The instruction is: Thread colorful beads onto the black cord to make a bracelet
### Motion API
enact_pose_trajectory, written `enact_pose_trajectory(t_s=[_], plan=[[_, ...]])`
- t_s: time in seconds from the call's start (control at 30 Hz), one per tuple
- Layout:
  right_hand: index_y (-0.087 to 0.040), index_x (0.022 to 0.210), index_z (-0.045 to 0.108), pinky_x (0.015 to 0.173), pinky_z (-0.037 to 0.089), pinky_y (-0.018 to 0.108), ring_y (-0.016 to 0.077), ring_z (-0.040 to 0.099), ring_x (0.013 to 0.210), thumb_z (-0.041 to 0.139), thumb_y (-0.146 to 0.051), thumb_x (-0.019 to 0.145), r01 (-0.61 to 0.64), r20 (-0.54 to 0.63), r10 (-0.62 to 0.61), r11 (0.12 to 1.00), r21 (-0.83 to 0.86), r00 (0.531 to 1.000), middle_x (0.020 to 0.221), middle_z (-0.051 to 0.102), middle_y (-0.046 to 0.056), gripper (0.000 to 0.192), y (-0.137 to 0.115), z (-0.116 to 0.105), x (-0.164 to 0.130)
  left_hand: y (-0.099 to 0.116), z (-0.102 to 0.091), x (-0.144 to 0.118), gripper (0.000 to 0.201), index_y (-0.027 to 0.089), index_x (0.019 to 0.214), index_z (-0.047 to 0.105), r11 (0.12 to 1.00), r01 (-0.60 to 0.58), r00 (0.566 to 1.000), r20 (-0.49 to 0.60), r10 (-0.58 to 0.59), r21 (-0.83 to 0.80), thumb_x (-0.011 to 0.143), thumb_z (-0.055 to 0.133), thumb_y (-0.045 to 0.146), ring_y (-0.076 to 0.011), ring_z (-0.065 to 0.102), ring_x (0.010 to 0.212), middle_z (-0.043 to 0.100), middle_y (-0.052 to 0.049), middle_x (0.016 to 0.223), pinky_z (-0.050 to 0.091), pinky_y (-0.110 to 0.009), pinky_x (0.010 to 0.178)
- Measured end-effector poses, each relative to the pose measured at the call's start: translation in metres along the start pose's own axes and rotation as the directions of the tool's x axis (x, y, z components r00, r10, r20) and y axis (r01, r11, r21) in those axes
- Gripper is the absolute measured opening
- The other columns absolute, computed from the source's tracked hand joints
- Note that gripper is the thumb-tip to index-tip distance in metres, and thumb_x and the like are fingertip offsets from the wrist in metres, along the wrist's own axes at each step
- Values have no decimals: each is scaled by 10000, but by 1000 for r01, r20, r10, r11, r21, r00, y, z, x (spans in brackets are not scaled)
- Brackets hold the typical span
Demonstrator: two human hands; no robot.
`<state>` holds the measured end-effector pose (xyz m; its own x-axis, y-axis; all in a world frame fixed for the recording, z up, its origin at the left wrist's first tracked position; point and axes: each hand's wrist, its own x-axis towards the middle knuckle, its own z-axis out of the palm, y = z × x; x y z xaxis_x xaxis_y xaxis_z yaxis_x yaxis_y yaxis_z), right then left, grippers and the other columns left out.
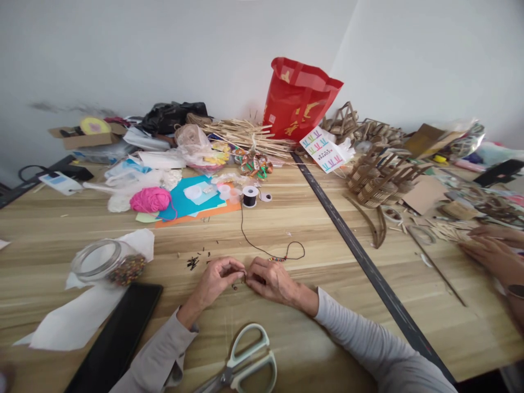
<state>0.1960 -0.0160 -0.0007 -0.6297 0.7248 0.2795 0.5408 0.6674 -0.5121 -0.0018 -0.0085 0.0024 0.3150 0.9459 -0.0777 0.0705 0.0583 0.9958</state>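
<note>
My left hand (216, 277) and my right hand (271, 278) meet over the table, both with fingers pinched around the end of a thin black cord (248, 240). That cord runs back to a black-and-white spool (250, 197) and makes a loop to the right. Several small coloured beads (278, 258) are threaded on it just beyond my right hand. Just below my fingertips a tiny dark bead (234, 286) shows. Short black snippets (192, 262) lie left of my left hand. White-handled scissors (250, 355) rest in front of me.
At left are a tipped clear jar (98, 259) of beads, white paper (73, 322) and a dark flat slab (118, 338). Pink yarn (150, 200), a red bag (298, 98) and small woven baskets (368, 177) stand farther back. Another person's hands (493, 248) are at right.
</note>
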Motion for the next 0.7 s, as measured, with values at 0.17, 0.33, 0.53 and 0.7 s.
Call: enact_pose_trajectory(t_s=[0.17,0.33,0.53,0.7], plan=[[-166,855,584,628,424,221,127,554,693,591,-299,874,-2,-4,2,1000,9,1000,829,590,34,134,1,3,0,2,0,-1,105,138,745,682,999,-18,1000,-3,19,32,678,689,218,-146,614,638,694,-25,685,486,-240,611],[-167,873,609,639,429,219,129,573,715,529,-238,910,-7,-46,10,998,59,999,847,613,45,114,0,5,1,1,-2,-1,124,140,740,677,997,-37,999,-16,38,67,688,682,252,-166,630,647,701,-36,686,502,-262,624],[-150,784,620,589,402,205,111,543,649,585,-216,870,-108,-81,123,980,167,989,770,598,30,113,-1,-12,1,0,-3,-5,93,145,754,703,921,-195,980,23,199,339,743,617,178,-187,648,702,714,-64,737,506,-285,674],[-147,826,647,567,395,191,108,551,669,563,-231,884,-196,-113,233,943,270,966,805,624,42,133,9,-32,-6,-3,0,-6,124,161,751,704,762,-364,930,166,328,535,751,603,88,-191,643,744,714,-65,762,496,-304,732]])
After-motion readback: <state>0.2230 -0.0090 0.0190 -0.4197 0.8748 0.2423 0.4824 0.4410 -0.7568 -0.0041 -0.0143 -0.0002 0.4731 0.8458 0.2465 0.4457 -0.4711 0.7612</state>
